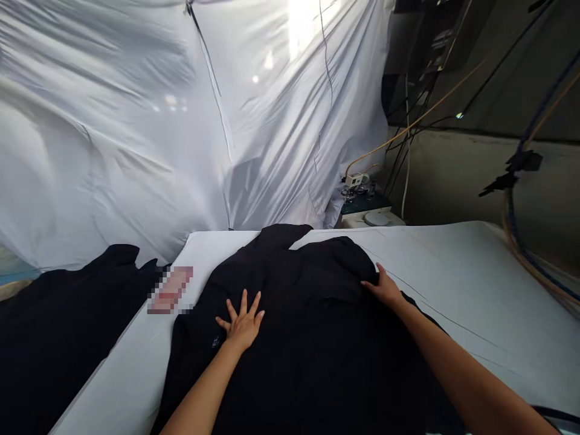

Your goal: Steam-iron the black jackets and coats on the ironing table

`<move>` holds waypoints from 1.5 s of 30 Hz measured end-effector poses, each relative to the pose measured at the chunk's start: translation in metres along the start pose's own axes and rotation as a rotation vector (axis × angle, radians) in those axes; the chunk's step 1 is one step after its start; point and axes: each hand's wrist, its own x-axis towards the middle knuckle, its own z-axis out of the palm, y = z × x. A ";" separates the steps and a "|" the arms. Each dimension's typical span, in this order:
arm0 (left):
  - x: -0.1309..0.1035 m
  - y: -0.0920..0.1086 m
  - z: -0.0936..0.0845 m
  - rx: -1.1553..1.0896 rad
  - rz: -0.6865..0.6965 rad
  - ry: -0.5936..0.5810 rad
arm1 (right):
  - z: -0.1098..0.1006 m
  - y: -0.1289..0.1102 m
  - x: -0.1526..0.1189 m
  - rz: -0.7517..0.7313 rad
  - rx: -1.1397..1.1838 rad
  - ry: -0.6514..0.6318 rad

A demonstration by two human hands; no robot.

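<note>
Left hand (243,331): flat on the garment (312,326), fingers splayed, gripping nothing; forearm (202,386) cut off below.
Right hand (386,290): at the garment's edge, thumb and finger apart, others hidden; cannot tell if it grips.
Garment: black, on the white table (471,272); folds murky, bottom out of frame.
Patch (171,290): pixelated, unreadable.

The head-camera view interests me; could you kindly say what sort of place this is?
Probably a garment workshop, though nothing confirms it: a dark garment lies on a white table, more dark fabric lies at the left, and white sheeting hangs behind.
</note>
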 end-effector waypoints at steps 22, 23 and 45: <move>-0.008 0.055 -0.034 -0.010 0.346 -0.048 | -0.007 -0.080 0.090 0.258 0.179 -0.211; -0.015 0.057 -0.026 0.003 0.373 -0.055 | -0.008 -0.082 0.091 0.218 0.165 -0.214; 0.026 0.049 -0.053 -0.094 0.379 0.146 | 0.001 -0.049 -0.007 -0.550 -0.218 -0.072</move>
